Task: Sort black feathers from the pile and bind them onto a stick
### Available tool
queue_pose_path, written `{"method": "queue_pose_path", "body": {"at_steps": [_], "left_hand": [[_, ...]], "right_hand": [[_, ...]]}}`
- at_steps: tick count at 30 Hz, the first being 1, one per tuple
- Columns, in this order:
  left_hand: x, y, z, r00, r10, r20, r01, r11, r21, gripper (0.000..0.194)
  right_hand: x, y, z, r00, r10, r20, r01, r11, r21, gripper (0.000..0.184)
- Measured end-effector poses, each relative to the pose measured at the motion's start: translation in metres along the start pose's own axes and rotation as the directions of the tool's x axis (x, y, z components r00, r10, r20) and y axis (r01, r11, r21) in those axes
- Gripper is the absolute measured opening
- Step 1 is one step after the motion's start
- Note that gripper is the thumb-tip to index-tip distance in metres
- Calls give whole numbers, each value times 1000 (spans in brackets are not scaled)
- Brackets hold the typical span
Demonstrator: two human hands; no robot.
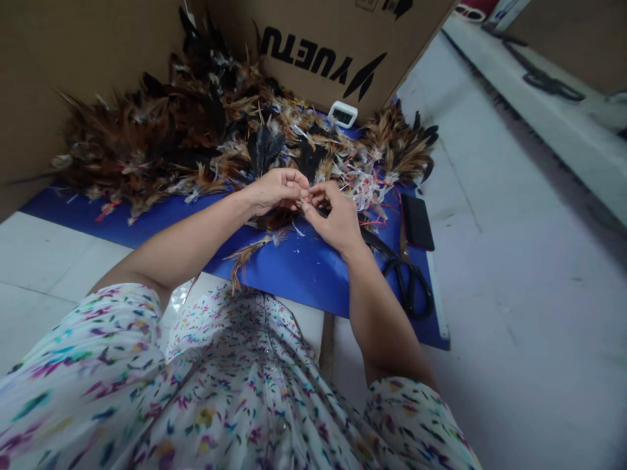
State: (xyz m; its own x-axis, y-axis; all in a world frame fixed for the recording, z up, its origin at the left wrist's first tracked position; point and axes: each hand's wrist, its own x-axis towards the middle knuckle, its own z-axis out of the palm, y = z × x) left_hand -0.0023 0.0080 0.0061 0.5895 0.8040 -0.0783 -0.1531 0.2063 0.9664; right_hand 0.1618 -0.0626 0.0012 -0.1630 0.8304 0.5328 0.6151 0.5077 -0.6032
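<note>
My left hand (278, 190) and my right hand (337, 214) meet over the front of the feather pile. Both are closed, thumb and fingers pinched at the quill ends of a small bunch of feathers (278, 219). Its brown tips show under my left hand; the fingers hide most of the rest. Just beyond my hands lie loose black feathers (264, 149) and brown ones. To the right of my fingertips is a tangle of white and red ties (366, 188). A loose brown feather (245, 256) lies nearer to me, at the edge of the blue board (304, 274).
Black-handled scissors (411, 290) and a dark phone (417, 222) lie on the board's right side. A small white digital timer (343, 114) stands before the cardboard box (313, 59). A large brown feather heap (147, 137) fills the left. Pale tiled floor (529, 294) surrounds the board.
</note>
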Motion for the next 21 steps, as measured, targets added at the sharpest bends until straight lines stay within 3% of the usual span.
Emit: {"method": "queue_pose_path", "body": {"at_steps": [8,21], "left_hand": [[0,1,-3,998,-55,30,56,998,-33,20],[0,1,-1,998,-62,17,62,998,-1,18]], "right_hand": [[-1,3,0,999,-5,47,4,1000,21,22],[-1,0,-1,996,-39,76,39,999,2,16]]}}
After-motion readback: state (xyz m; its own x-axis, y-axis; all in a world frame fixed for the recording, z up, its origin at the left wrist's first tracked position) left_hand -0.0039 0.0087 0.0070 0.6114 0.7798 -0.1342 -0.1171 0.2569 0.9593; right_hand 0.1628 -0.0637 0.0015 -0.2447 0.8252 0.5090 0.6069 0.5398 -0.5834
